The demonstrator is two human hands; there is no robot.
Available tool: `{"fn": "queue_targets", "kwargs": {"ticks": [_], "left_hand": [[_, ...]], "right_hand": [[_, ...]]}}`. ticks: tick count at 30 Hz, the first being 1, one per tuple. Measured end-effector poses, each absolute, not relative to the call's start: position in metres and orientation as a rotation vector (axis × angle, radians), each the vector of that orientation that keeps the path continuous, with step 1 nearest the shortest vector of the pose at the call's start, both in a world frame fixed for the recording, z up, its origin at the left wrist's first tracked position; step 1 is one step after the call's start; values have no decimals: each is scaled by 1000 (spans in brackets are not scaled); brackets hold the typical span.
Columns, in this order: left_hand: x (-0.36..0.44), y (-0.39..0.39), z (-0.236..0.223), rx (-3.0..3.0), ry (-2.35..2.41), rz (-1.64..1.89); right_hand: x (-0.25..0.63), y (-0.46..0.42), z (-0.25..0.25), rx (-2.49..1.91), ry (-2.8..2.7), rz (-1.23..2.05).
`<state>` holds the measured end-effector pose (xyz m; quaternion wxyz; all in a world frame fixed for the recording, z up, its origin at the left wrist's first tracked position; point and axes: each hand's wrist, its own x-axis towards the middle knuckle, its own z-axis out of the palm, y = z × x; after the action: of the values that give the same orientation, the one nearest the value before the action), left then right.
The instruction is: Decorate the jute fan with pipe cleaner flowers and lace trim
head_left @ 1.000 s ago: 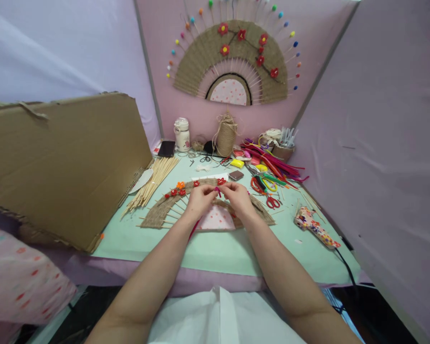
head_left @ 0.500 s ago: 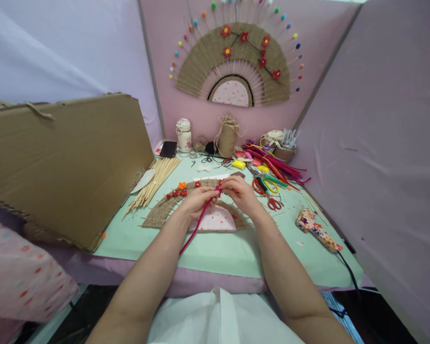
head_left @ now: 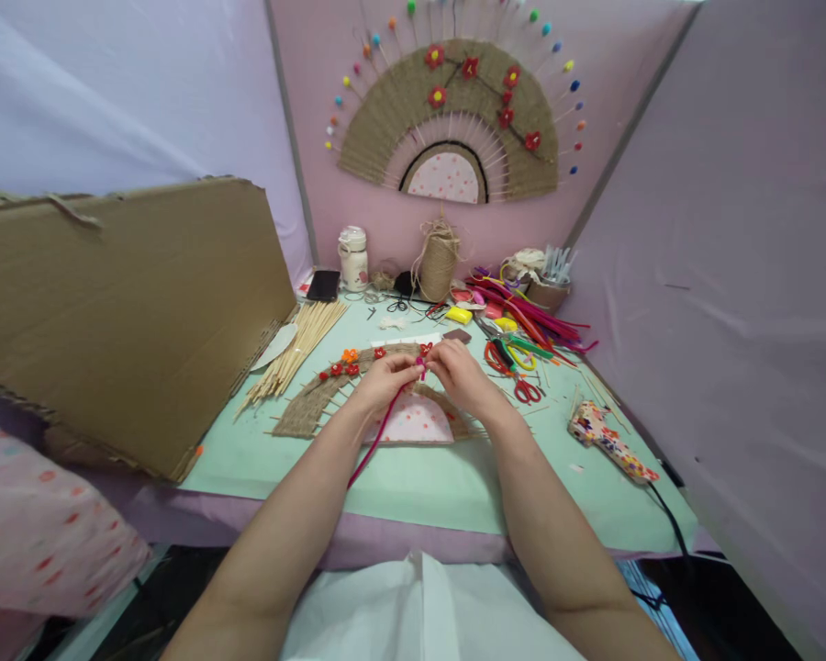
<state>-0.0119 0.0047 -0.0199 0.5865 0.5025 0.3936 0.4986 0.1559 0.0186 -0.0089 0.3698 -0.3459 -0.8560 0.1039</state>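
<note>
A magenta pipe cleaner (head_left: pixel 385 420) is pinched between my two hands over the table, its upper end bent into small loops and its long tail hanging down past my left wrist. My left hand (head_left: pixel 384 384) is closed on it just below the loops. The fingers of my right hand (head_left: pixel 458 375) are pressed together at the looped end. Beneath both hands lies a twine-woven half-round fan (head_left: pixel 303 410) with red and orange flowers and a pink dotted centre, partly covered by my hands and forearms.
Bamboo sticks (head_left: pixel 299 353) and a cardboard sheet (head_left: pixel 130 321) are at the left. Red-handled scissors (head_left: pixel 527 392), a bundle of pipe cleaners (head_left: pixel 530 312) and a patterned glue gun (head_left: pixel 609 442) with a cord lie at the right. A twine spool (head_left: pixel 439 262) and a bottle (head_left: pixel 353 259) stand behind.
My right fingers have shifted slightly at the looped end of the pipe cleaner, and its tail has moved a little to the right. Both hands keep their hold.
</note>
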Motion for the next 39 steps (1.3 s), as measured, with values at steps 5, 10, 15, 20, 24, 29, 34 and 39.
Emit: {"fn": "queue_targets", "kwargs": {"ticks": [5, 10, 15, 20, 24, 29, 34, 39], "left_hand": [[-12, 5, -22, 1632, 1151, 1214], [-7, -4, -21, 2305, 1181, 1271], [-3, -5, -21, 2267, 1192, 1300], [-8, 3, -23, 1327, 1108, 1189], [-10, 3, -19, 1000, 892, 1106], [-13, 1, -13, 789, 751, 959], [-16, 1, -12, 689, 675, 906], [-9, -3, -11, 789, 773, 1040]], "right_hand": [[154, 18, -10, -1055, -2177, 403], [159, 20, -13, -1183, -2042, 861], [165, 23, -15, -1182, -1783, 1304], [167, 20, -4, -980, -1816, 943], [166, 17, 1, -808, -2015, 691], [165, 13, 4, -693, -2109, 623], [164, 11, 6, -752, -2144, 565], [168, 15, 2, -838, -2154, 572]]}}
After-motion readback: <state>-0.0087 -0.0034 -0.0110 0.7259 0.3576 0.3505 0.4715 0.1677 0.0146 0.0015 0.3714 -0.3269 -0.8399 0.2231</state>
